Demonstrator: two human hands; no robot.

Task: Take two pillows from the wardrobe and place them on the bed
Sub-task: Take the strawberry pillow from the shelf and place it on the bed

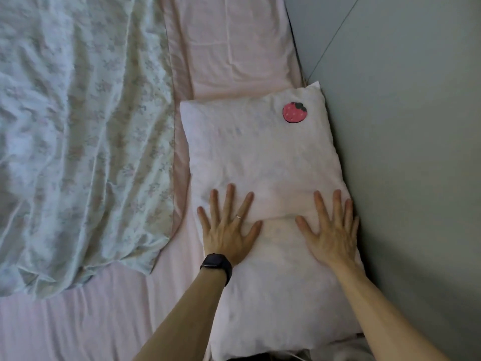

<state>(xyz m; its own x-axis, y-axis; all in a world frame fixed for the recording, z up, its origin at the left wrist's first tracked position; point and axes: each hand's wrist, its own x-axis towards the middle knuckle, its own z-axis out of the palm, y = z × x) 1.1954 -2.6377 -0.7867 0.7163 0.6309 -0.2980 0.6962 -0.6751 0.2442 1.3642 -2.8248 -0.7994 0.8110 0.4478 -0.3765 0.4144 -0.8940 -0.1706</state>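
A pale pink pillow point(260, 157) with a red strawberry patch point(294, 112) lies on the pink bed sheet point(104, 321), hard against the grey wall. My left hand point(229, 227), with a ring and a dark watch on the wrist, rests flat on the pillow's near half with fingers spread. My right hand point(330, 227) lies flat beside it, close to the wall, fingers spread too. Neither hand grips anything. A second, flatter pink pillow point(234, 43) lies farther along the bed by the wall.
A crumpled floral duvet point(78, 126) covers the left side of the bed. The grey wall point(416, 152) runs along the right edge. Bare pink sheet shows in the near left corner.
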